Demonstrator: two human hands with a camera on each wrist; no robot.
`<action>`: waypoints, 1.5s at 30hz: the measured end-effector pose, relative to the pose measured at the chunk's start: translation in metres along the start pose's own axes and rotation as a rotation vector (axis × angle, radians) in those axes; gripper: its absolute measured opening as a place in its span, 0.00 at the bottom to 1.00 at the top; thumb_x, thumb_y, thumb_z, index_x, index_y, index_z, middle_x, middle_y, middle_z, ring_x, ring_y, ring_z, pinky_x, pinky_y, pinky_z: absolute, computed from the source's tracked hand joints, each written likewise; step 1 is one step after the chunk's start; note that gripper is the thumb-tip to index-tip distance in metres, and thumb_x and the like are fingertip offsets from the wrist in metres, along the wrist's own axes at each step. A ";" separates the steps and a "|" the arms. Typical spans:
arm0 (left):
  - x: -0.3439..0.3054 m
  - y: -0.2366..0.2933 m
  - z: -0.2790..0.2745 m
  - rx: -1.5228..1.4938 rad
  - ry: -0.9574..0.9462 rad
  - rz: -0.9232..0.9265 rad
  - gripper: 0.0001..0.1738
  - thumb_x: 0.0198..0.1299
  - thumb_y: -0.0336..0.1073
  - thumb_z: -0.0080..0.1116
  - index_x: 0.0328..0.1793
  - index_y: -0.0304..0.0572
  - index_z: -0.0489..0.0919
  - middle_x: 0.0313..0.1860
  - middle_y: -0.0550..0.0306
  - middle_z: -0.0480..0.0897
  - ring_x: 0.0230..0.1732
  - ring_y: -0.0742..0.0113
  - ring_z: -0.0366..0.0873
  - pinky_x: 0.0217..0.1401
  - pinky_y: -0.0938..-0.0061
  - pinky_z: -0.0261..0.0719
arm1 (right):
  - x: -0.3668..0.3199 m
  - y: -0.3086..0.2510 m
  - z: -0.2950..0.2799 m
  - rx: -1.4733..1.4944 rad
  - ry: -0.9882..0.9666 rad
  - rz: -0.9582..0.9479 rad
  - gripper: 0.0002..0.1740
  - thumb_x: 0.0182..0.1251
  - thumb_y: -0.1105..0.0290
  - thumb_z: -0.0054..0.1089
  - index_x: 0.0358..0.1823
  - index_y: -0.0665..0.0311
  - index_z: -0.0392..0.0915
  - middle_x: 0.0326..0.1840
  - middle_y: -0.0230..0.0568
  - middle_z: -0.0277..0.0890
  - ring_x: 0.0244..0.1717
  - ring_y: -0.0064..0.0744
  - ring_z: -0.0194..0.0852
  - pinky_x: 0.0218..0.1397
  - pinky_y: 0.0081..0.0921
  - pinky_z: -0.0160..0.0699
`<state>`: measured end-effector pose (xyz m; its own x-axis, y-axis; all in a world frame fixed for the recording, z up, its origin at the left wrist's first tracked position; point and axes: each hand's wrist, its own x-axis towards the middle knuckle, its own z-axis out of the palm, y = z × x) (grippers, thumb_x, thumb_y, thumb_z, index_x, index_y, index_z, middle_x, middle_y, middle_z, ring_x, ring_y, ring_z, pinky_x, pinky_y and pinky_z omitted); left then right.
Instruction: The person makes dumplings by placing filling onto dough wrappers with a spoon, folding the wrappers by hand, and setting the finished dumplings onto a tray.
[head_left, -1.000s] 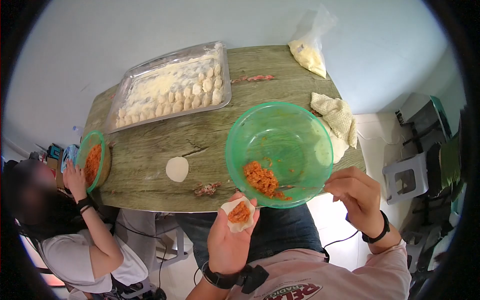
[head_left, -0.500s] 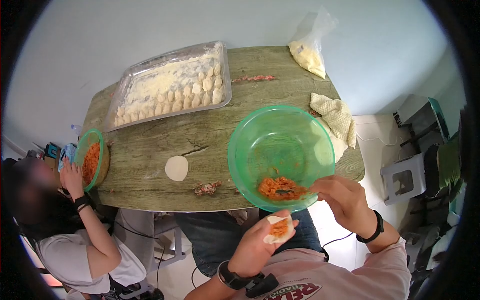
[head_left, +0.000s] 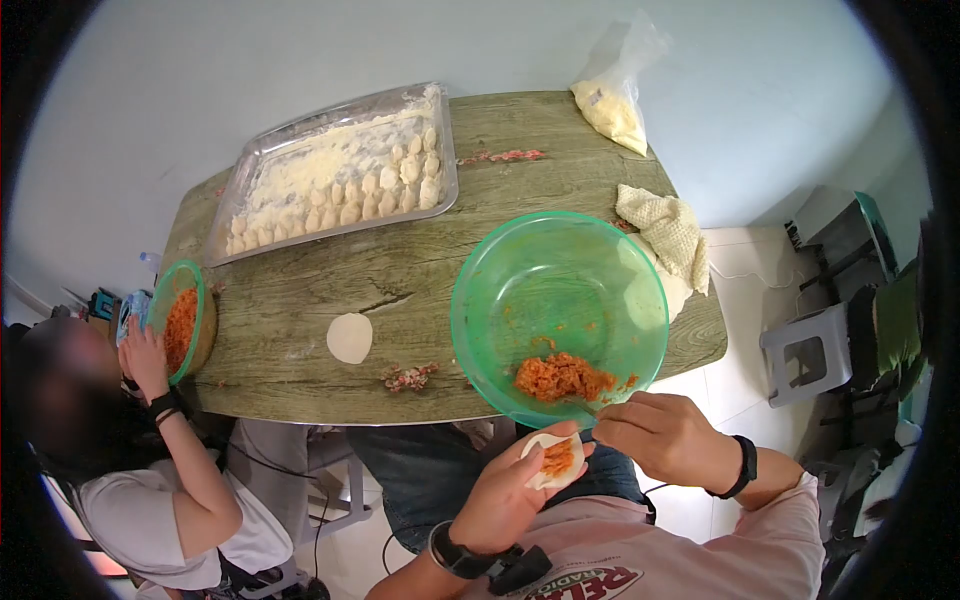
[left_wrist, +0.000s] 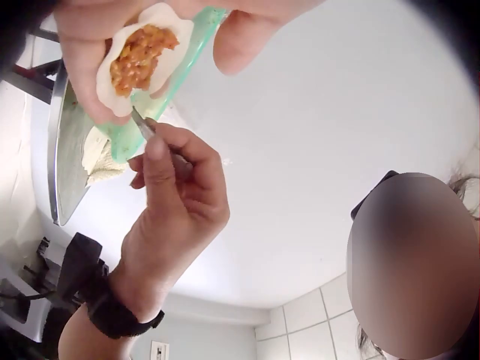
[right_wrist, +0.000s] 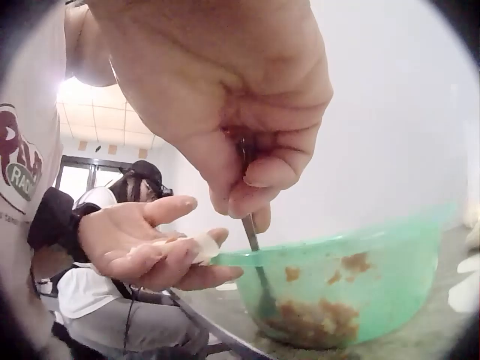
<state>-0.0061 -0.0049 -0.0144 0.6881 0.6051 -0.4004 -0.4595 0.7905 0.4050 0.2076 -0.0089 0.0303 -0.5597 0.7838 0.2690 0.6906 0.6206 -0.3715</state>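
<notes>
My left hand (head_left: 500, 500) is palm up below the near rim of the green bowl (head_left: 490, 260). On its extended fingers lies a round dough wrapper (head_left: 568, 480) with orange-red filling (left_wrist: 142, 58) spread in its middle; the thumb stands apart from the fingers in the right wrist view. My right hand (head_left: 675, 440), at the bowl's near right rim, grips the handle of a metal spoon (right_wrist: 250, 232). Through the bowl's wall, the spoon's lower end shows in the bowl beside the clump of filling (head_left: 560, 378).
A metal tray (head_left: 450, 170) with flour and rows of dumplings stands at the back left. One flat wrapper (head_left: 349, 338) lies left of the bowl. A cloth (head_left: 665, 228) and a bag of flour (head_left: 610, 115) are on the right. Another person's hand (head_left: 146, 358) touches a second filling bowl (head_left: 207, 318).
My left hand with the filled wrapper has moved right and down, tilting it. My right hand has shifted left along the rim with the spoon. The filling clump has moved right in the bowl.
</notes>
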 end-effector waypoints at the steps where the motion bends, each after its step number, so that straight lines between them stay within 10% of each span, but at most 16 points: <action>1: -0.001 0.001 -0.002 0.001 0.001 0.000 0.32 0.67 0.47 0.48 0.67 0.26 0.61 0.65 0.43 0.68 0.68 0.47 0.64 0.70 0.57 0.63 | -0.001 0.000 0.001 0.004 0.000 -0.007 0.16 0.48 0.70 0.61 0.40 0.66 0.75 0.37 0.40 0.75 0.32 0.38 0.76 0.32 0.29 0.78; 14: -0.016 0.021 0.002 -0.034 0.015 0.120 0.33 0.67 0.52 0.45 0.68 0.32 0.60 0.69 0.42 0.63 0.68 0.48 0.64 0.70 0.58 0.62 | -0.001 0.003 -0.021 0.178 0.163 0.100 0.34 0.48 0.50 0.70 0.53 0.63 0.74 0.41 0.43 0.77 0.33 0.42 0.77 0.34 0.31 0.79; 28: -0.011 0.022 0.047 -0.103 -0.037 0.140 0.51 0.58 0.66 0.50 0.75 0.37 0.48 0.76 0.45 0.51 0.75 0.51 0.51 0.75 0.58 0.49 | 0.015 -0.016 0.001 0.024 0.454 -0.242 0.17 0.37 0.74 0.68 0.35 0.55 0.84 0.37 0.27 0.72 0.27 0.23 0.71 0.24 0.15 0.69; 30: -0.008 0.017 0.035 -0.366 -0.250 0.129 0.40 0.62 0.43 0.55 0.75 0.41 0.49 0.76 0.51 0.52 0.74 0.53 0.53 0.75 0.61 0.53 | 0.017 -0.017 0.004 0.027 0.467 -0.254 0.16 0.37 0.74 0.68 0.33 0.56 0.84 0.37 0.28 0.72 0.27 0.23 0.71 0.23 0.16 0.69; 36: -0.009 0.014 0.035 0.002 -0.213 0.177 0.41 0.55 0.17 0.50 0.76 0.40 0.49 0.76 0.54 0.53 0.73 0.63 0.56 0.73 0.63 0.56 | 0.024 -0.020 0.000 0.101 0.444 -0.147 0.12 0.40 0.73 0.67 0.31 0.57 0.82 0.36 0.31 0.73 0.29 0.26 0.73 0.26 0.18 0.72; 45: -0.017 0.015 0.026 0.396 -0.018 0.215 0.32 0.61 0.29 0.59 0.71 0.35 0.61 0.67 0.51 0.64 0.60 0.67 0.71 0.64 0.70 0.70 | 0.030 -0.028 -0.006 0.344 0.392 0.049 0.14 0.51 0.71 0.69 0.40 0.61 0.80 0.43 0.39 0.76 0.34 0.34 0.77 0.32 0.21 0.76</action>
<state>-0.0098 -0.0060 0.0196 0.6118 0.7472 -0.2595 -0.3451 0.5473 0.7625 0.1741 -0.0028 0.0545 -0.2717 0.8020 0.5319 0.4846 0.5915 -0.6444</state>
